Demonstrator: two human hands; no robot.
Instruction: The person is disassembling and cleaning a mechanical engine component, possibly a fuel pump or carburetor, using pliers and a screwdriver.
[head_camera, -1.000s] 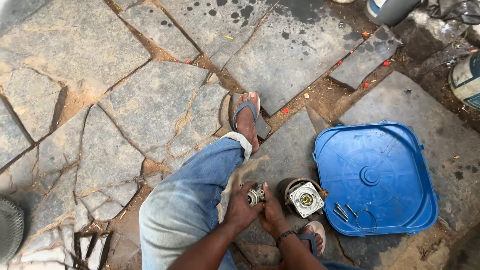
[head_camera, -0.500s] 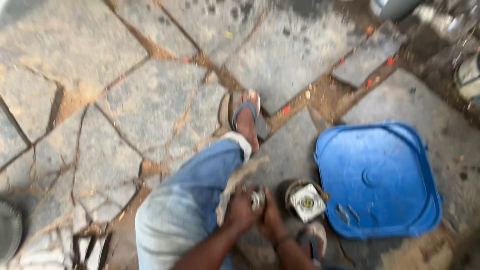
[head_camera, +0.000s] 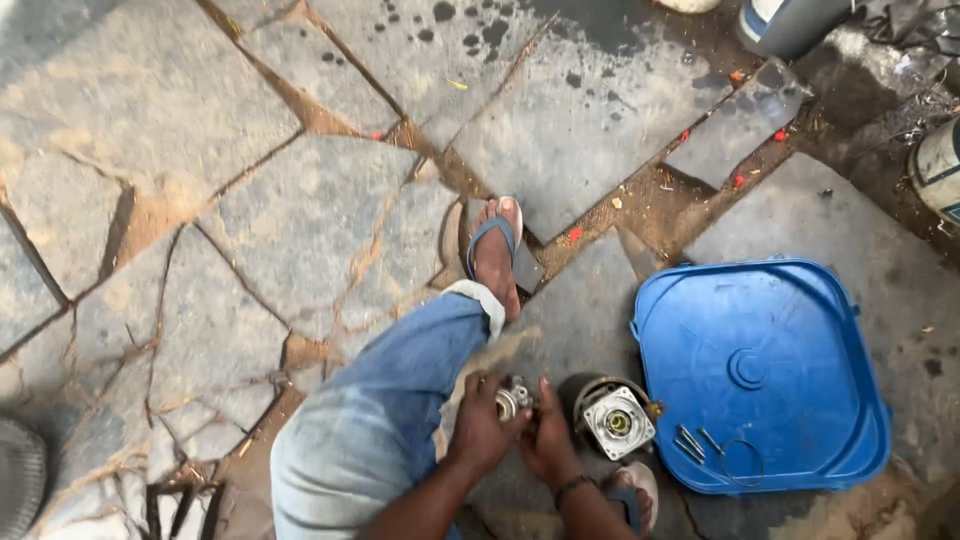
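Observation:
Both my hands hold a small silver metal part (head_camera: 514, 397) low in the head view, just above the stone floor. My left hand (head_camera: 481, 426) grips it from the left and my right hand (head_camera: 546, 438), with a dark wristband, grips it from the right. Right beside my right hand sits a round motor housing (head_camera: 612, 415) with a square pale end plate and a shaft hole. My left leg in blue jeans (head_camera: 380, 420) stretches forward, ending in a foot in a blue sandal (head_camera: 495, 255).
A blue square plastic lid (head_camera: 770, 330) lies on the ground to the right, with several long bolts (head_camera: 690, 442) and a thin wire ring on its near edge. The floor is cracked stone slabs (head_camera: 250, 220). Containers stand at the top right. My other sandalled foot (head_camera: 635, 485) is near the motor.
The view has shifted slightly and sharpened after a blur. My hands stay together on the small metal part, in nearly the same place beside the motor housing.

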